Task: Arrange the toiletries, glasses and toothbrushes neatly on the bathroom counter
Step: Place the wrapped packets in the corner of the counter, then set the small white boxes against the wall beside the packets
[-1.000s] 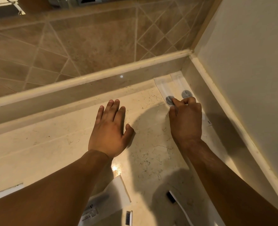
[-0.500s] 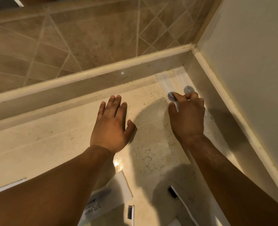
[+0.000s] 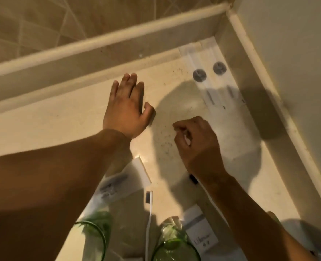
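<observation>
Two clear sachets laid side by side in far right corner of bench, against wall. Two green glasses and white toothbrush set at near edge. Left hand pressed flat, fingers spread, nothing held. Right hand loosely curled, empty, clear of sachets.

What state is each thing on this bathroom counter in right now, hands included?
Left hand: open, flat on the counter.
Right hand: loosely curled, holding nothing visible.
Two sachets: flat, side by side in the corner.
White toothbrush: lying flat.
Two green glasses: upright, partly out of frame.
</observation>
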Tool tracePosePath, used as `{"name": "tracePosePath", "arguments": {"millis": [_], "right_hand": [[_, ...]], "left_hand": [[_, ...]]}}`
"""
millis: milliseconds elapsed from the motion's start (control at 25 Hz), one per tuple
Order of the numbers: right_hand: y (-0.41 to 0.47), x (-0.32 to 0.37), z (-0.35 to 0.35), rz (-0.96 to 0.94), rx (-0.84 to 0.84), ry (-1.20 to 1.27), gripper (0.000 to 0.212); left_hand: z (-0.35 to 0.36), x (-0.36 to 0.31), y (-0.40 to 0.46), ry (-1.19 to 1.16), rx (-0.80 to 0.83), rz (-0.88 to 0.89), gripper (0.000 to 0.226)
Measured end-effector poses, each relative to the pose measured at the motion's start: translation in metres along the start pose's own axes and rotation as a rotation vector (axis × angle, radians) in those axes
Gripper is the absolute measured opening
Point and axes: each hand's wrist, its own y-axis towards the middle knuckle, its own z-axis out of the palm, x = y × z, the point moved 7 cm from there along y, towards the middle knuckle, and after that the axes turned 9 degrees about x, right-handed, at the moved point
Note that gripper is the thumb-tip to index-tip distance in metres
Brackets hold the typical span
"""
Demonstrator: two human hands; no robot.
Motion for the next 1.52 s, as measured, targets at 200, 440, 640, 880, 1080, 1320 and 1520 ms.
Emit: {"name": "tracePosePath", "arguments": {"millis": [200, 440, 640, 880, 1080, 1320, 1520], "right_hand": [[-0.045, 0.008, 0.015, 0.037, 0.187, 0.071, 0.021], [-0.094, -0.005, -0.001, 0.13, 0.234, 0.07, 0.014], [-0.118, -0.01, -0.021, 0.201, 0.211, 0.021, 0.017], [-0.161, -0.023, -0.046, 0.282, 0.152, 0.027, 0.017], [-0.193, -0.022, -0.05, 0.28, 0.155, 0.041, 0.02], [-0.202, -0.006, -0.018, 0.079, 0.501, -0.256, 0.075], [-0.193, -0.008, -0.003, -0.003, 0.628, -0.455, 0.085]], "left_hand": [[0.001, 0.001, 0.001, 0.018, -0.001, -0.012, 0.063], [-0.003, -0.005, -0.003, 0.025, 0.026, -0.007, 0.064], [0.002, -0.014, -0.009, 0.111, 0.123, -0.057, 0.073], [0.017, -0.036, -0.049, 0.092, 0.254, -0.176, 0.087], [0.003, -0.048, -0.075, 0.034, 0.303, -0.116, 0.078], [-0.019, -0.049, -0.106, -0.018, 0.362, -0.022, 0.066], [-0.026, -0.045, -0.146, -0.035, 0.355, -0.035, 0.071]]}}
